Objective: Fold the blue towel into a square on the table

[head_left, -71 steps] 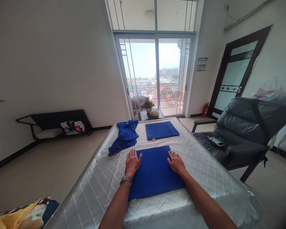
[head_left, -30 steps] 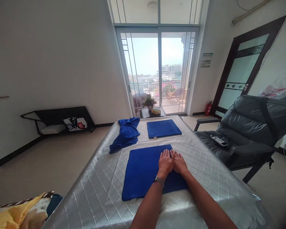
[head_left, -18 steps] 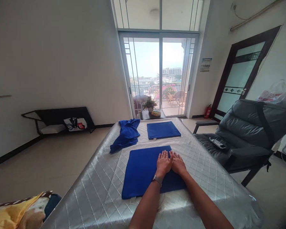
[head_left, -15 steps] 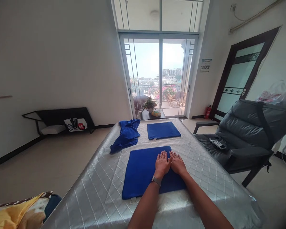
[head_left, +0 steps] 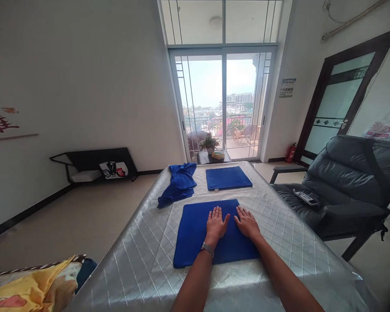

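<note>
A folded blue cloth [head_left: 192, 234] lies flat in a rectangle on the silver quilted table cover [head_left: 143, 255]. My left hand [head_left: 217, 224] rests palm down on its middle, fingers stretched out and thumb apart, with a watch on the wrist. Flat on the cloth's right side is my right hand [head_left: 247, 222], also open. A gap of blue fabric shows between the two hands. Beyond them lies a second folded blue cloth [head_left: 229, 177] with a small white tag on its near edge. To its left, a crumpled blue cloth [head_left: 179, 184] sits in a loose heap.
A dark grey armchair [head_left: 347, 173] with a remote-like device [head_left: 307, 197] on its seat stands to the right. Past the far edge, a small table holds a potted plant [head_left: 209, 144] and a tissue pack [head_left: 218, 155]. Yellow patterned bedding [head_left: 35, 286] is at lower left.
My hands, close together before, have slid apart across the cloth, the left one leftward and the right one rightward. The view has turned slightly left.
</note>
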The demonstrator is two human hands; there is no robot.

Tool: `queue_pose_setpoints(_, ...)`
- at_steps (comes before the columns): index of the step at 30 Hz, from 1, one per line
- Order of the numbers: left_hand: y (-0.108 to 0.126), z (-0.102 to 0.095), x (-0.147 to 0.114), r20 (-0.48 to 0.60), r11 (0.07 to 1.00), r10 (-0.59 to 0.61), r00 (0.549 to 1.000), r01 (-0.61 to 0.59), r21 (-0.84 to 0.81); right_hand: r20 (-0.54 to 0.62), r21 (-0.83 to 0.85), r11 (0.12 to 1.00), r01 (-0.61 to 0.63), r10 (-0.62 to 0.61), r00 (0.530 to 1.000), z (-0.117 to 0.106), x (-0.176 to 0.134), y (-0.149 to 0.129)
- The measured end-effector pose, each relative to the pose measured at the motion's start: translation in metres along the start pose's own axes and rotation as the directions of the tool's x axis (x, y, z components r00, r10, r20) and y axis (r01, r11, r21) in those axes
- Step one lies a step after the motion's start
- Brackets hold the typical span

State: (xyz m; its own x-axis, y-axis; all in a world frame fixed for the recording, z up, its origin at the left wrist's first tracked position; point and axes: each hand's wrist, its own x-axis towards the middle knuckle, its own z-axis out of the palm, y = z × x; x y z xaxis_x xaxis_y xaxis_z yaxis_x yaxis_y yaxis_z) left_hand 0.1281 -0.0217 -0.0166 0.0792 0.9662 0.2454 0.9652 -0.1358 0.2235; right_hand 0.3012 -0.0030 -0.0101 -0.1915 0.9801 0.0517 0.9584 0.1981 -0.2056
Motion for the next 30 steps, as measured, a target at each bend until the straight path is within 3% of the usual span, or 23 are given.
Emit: queue_pose_setpoints(30, -0.118, -0.034, -0.06, 0.039, 0.971, -0.191, 0.981, 0.183, 0.152, -0.012, 0.001, 1.0, 0.003, -0.003, 1.0, 0.003, 0.001, 0.001)
